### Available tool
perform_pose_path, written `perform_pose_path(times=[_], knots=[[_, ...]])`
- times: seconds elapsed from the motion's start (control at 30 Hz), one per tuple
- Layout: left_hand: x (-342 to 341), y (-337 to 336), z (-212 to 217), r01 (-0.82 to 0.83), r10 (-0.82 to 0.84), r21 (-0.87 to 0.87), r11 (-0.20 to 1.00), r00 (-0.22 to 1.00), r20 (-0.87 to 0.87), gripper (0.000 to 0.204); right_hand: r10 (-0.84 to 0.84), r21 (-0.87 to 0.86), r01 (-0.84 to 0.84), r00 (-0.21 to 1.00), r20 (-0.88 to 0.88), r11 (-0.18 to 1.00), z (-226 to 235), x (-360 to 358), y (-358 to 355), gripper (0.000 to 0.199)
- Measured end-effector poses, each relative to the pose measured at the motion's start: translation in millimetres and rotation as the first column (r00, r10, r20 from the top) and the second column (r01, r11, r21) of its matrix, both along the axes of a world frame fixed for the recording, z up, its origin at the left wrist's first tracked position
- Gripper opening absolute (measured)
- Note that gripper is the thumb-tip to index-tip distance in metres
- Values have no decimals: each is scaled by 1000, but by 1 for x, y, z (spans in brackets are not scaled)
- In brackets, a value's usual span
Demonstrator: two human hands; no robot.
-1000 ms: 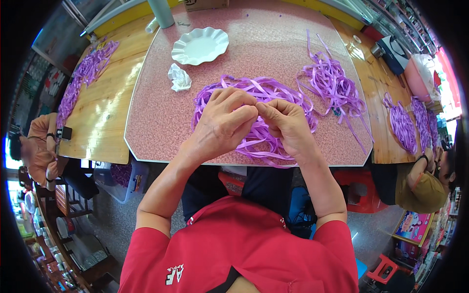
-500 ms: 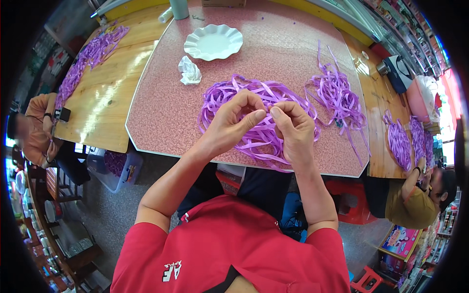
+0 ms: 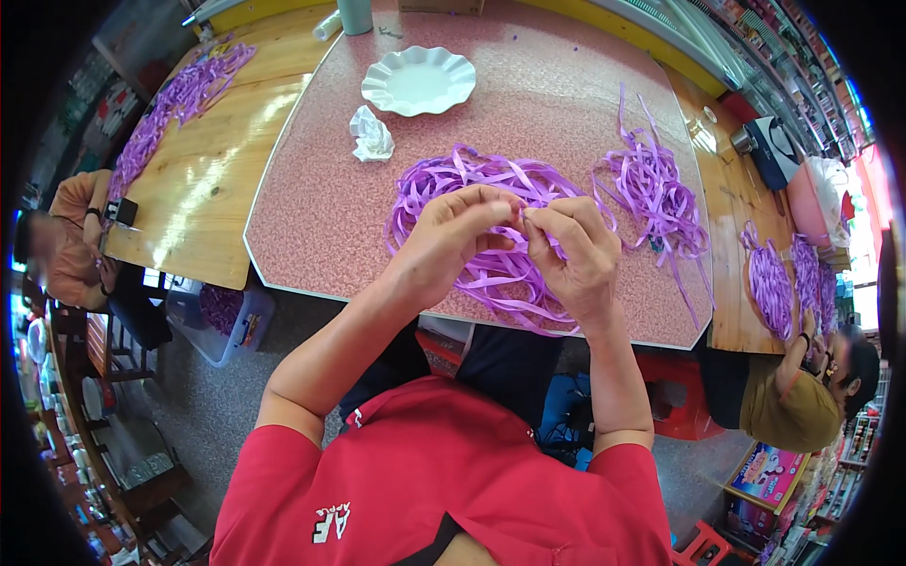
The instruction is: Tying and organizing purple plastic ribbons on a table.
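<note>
My left hand (image 3: 451, 238) and my right hand (image 3: 572, 253) meet over a tangled heap of purple ribbon (image 3: 472, 189) on a pink speckled table (image 3: 321, 208). Both pinch the same thin purple ribbon strand between their fingertips, which touch at the middle. The heap lies under and beyond my hands. A second, looser bunch of purple ribbon (image 3: 651, 189) lies to the right on the same table. My forearms and red shirt fill the lower part of the picture.
A white scalloped plate (image 3: 418, 80) and a crumpled white tissue (image 3: 371, 134) sit at the far side. Wooden tables on both sides hold more purple ribbon (image 3: 179, 94). One person sits at the left (image 3: 66, 245), another at the right (image 3: 802, 396). A plastic bin (image 3: 222, 316) stands below.
My hands have stayed together on the ribbon over the heap, with the fingertips now pinched closer. The view has shifted slightly, so the table sits lower in the picture.
</note>
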State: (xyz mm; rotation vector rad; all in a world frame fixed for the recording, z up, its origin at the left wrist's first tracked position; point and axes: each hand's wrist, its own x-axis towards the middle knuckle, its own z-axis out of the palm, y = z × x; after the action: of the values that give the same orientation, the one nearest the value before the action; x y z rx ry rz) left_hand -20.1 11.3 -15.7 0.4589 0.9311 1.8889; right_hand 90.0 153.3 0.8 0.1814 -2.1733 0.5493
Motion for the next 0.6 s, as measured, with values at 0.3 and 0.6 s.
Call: perform_pose_path(times=[0.3,0.6], knots=[[4,3,-13,-296,297,110,949,719,-629,13,48,-60,-43,995,83,997,1,1,3,19],[9,6,-16,-339,281,86,937,582,-763,8,-56,-215,68,997,61,974,0,-3,-9,11]])
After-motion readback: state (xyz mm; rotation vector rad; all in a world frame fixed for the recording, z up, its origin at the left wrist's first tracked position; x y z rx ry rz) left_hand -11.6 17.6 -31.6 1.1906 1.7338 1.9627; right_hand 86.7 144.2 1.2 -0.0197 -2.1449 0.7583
